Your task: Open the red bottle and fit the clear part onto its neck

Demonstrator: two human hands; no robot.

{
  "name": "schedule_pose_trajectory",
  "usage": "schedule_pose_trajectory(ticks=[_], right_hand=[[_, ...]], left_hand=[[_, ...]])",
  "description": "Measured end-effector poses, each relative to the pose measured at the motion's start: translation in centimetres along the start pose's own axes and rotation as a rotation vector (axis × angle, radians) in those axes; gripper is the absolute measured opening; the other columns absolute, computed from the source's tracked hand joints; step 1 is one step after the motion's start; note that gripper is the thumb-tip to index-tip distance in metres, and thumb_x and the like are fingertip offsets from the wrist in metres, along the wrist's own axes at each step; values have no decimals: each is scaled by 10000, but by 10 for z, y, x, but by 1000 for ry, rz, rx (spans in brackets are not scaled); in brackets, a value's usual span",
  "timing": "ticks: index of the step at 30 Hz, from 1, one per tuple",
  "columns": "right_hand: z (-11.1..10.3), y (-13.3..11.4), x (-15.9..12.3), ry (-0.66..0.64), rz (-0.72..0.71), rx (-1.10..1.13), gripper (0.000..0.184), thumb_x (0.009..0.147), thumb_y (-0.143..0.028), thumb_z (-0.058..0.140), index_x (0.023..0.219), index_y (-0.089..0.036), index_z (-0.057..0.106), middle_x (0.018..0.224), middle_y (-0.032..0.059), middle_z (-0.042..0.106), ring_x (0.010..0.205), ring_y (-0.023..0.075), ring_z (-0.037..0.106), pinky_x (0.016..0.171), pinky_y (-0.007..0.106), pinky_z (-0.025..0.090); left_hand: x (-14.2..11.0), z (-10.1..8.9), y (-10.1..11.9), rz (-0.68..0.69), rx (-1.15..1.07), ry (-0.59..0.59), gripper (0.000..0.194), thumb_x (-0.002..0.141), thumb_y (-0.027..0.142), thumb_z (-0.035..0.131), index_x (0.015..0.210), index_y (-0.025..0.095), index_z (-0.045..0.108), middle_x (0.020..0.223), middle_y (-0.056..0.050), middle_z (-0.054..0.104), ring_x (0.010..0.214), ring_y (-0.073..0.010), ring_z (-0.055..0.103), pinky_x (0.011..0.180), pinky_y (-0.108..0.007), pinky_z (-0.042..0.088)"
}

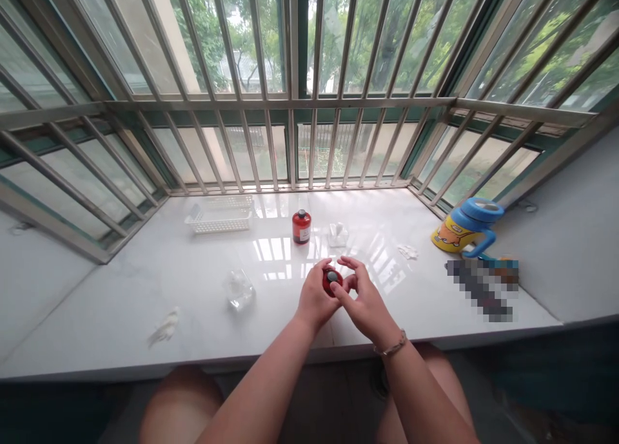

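My left hand is wrapped round a small red bottle with a dark cap, just above the front part of the white counter. From the other side my right hand grips the same bottle, its thumb at the cap and its index finger arched clear. Much of the bottle is hidden by the fingers. A second red bottle, with a black cap and a pale label, stands upright on the counter beyond my hands. Behind and right of my hands is a small clear container with white stuff in it.
The white counter runs to a barred window. On it are a white plastic basket, a clear container, crumpled white tissue, white scraps, a blue-and-yellow mug and a blurred-out item.
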State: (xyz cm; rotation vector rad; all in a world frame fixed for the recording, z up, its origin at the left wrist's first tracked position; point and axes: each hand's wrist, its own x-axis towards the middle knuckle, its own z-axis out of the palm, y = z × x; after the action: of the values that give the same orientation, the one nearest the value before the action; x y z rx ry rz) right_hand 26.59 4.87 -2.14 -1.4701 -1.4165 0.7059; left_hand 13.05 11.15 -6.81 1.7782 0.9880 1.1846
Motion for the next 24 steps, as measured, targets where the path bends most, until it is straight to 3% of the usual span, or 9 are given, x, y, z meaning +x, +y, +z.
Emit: schedule_pose_trajectory(ticks=[6,10,13,17,21,24], right_hand=[[3,5,-3,-6,-33,44,629,1029,-545,644,1546,-288,394,1470,156,642,1048,240,713,1061,525,578],[4,8,-4,41,-15,71,614,1023,-569,643,1501,-269,401,1420,153,646,932,213,693,986,506,614],[3,8,-4,-15,-21,109,598,1050,-548,612,1527,-280,371,1457,152,644,995,219,692,1033,509,594],[1,7,-4,13,-40,96,606,1045,-560,615,1518,-275,367,1447,162,633,942,213,686,1021,521,598],[-1,7,-5,-40,-72,65,687,1051,-530,615,1597,-269,290,1513,188,594,1045,241,697,1091,563,560],[-1,7,-5,-2,-73,87,715,1053,-521,607,1618,-277,242,1493,182,592,932,211,679,1029,556,594]], left_hand=[[0,1,-2,12,9,17,719,806,278,861,1444,255,529,1238,-92,721,1131,-271,728,1037,-487,605],[0,2,-5,22,5,12,748,801,308,876,1457,258,520,1219,-82,720,1123,-271,734,1038,-483,607],[0,2,-7,1,7,9,768,793,332,895,1461,258,523,1243,-92,716,1139,-281,729,1033,-490,608],[0,2,-7,10,-4,-4,791,787,318,896,1477,261,514,1247,-90,708,1144,-279,723,1051,-497,596],[-1,2,-6,-7,16,12,755,802,329,878,1467,258,528,1288,-102,703,1171,-286,715,1068,-510,585],[-1,3,-7,0,6,8,794,771,336,902,1465,259,525,1272,-92,708,1169,-286,716,1075,-509,583]])
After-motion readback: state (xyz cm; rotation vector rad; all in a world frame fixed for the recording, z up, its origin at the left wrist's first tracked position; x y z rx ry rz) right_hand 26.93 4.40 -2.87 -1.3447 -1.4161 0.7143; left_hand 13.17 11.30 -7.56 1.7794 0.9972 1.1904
